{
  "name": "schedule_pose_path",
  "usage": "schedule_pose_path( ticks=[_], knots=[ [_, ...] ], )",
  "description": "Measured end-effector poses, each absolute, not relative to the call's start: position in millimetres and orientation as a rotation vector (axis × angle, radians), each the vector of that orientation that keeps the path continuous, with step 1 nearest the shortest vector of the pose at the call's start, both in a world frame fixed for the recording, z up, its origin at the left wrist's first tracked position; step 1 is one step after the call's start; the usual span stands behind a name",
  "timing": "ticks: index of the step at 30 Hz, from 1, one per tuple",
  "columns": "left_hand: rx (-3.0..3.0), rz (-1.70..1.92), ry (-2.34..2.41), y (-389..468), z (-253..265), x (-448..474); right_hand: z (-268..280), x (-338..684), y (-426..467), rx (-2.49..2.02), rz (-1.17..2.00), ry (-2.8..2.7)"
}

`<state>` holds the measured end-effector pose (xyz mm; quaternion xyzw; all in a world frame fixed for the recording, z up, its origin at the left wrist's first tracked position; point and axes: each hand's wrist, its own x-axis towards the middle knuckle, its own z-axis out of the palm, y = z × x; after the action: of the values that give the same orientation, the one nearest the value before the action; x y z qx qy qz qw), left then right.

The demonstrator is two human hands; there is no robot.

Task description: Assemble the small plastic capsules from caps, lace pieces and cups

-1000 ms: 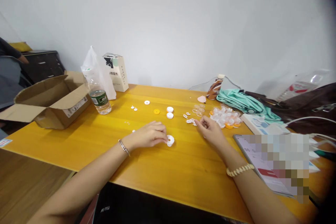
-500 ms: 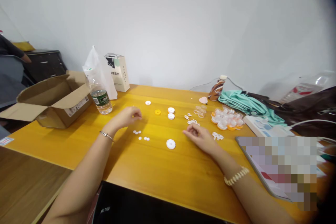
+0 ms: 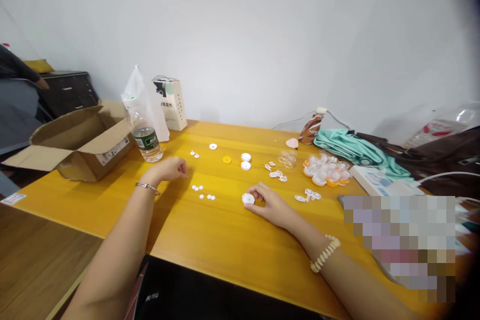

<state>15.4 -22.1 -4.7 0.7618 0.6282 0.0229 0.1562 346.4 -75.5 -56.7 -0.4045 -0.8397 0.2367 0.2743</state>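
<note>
White round plastic disc [image 3: 248, 199]: lying near the front of the glossy yellow-brown wooden table [image 3: 225, 240], now being held from the right
Right bare hand [image 3: 269, 204]: gripping the disc's edge between thumb and curled fingers, after hovering just apart from it half a second ago
Left bare hand [image 3: 170, 169]: reaching down close to the tabletop with nearly closed fingers, after hanging more open; not showing clearly whether pinching anything tiny
Small flat white dots [image 3: 201, 196]: lying in loose groups between left hand and disc, not shifting visibly
Perforated white plastic plates [image 3: 312, 194]: resting right of the right hand, now well apart from it
Change for the work: probably steadying the disc one-handed while busying the other among small parts
</note>
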Motion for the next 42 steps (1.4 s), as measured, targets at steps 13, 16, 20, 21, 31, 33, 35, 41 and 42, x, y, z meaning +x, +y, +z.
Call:
schedule_pose_path(
  ticks=[13,16,20,21,31,33,35,41,42],
  knots=[
    [2.202,0.051,1.887,-16.8,-8.4,26.6,-58.2,347.5,-72.9,-1.105,0.650,-2.248],
    [2.205,0.072,1.894,-18.6,-3.5,25.6,-57.8,347.8,-72.8,-1.109,0.647,-2.246],
    [2.239,0.397,1.838,-24.1,7.6,31.0,-56.7,346.1,-73.4,-1.108,0.648,-2.245],
    [2.251,0.530,1.791,-26.5,9.2,36.7,-56.7,345.2,-73.5,-1.105,0.648,-2.247],
    [2.521,0.733,1.078,-60.8,-28.5,144.8,-64.1,340.4,-70.2,-1.091,0.706,-2.262],
    [2.544,0.716,1.057,-63.2,-34.9,150.1,-64.4,340.8,-69.8,-1.088,0.723,-2.254],
    [2.575,0.689,1.029,-64.9,-38.6,151.1,-64.2,341.0,-69.8,-1.079,0.730,-2.247],
    [2.662,0.704,1.120,-67.5,-41.8,153.6,-64.0,340.5,-69.8,-1.073,0.725,-2.260],
    [2.668,0.699,1.125,-67.5,-42.1,154.0,-64.2,340.6,-69.7,-1.072,0.727,-2.260]
  ],
)
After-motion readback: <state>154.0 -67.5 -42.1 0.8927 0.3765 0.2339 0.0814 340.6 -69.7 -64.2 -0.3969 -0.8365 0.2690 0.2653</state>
